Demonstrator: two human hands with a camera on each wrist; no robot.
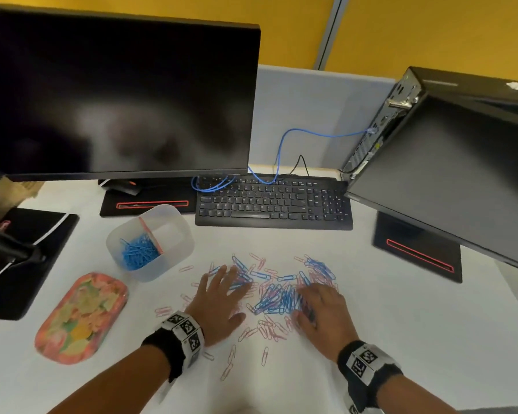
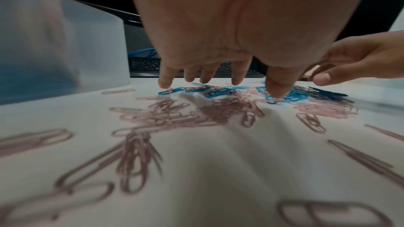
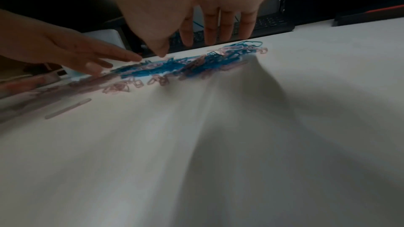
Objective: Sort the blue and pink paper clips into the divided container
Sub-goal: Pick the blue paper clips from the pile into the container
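Observation:
A mixed heap of blue paper clips (image 1: pixel 277 300) and pink paper clips (image 1: pixel 269 330) lies spread on the white desk (image 1: pixel 401 339). The translucent divided container (image 1: pixel 174 234) stands to the left behind the heap, with blue clips (image 1: pixel 138 252) in its near-left compartment; the other compartment looks bare. My left hand (image 1: pixel 219 300) lies flat with fingers spread on the heap's left side, its fingertips (image 2: pixel 165 84) touching blue clips (image 2: pixel 216 91). My right hand (image 1: pixel 323 309) is spread over the heap's right side, fingers (image 3: pixel 211 28) straight above the clips (image 3: pixel 174 68).
A black keyboard (image 1: pixel 274 201) with a blue cable (image 1: pixel 281 150) lies behind the clips. A monitor (image 1: pixel 117 94) stands at the back left, a computer tower (image 1: pixel 449 162) at the right. A flowered oval tray (image 1: pixel 81 316) sits at the left.

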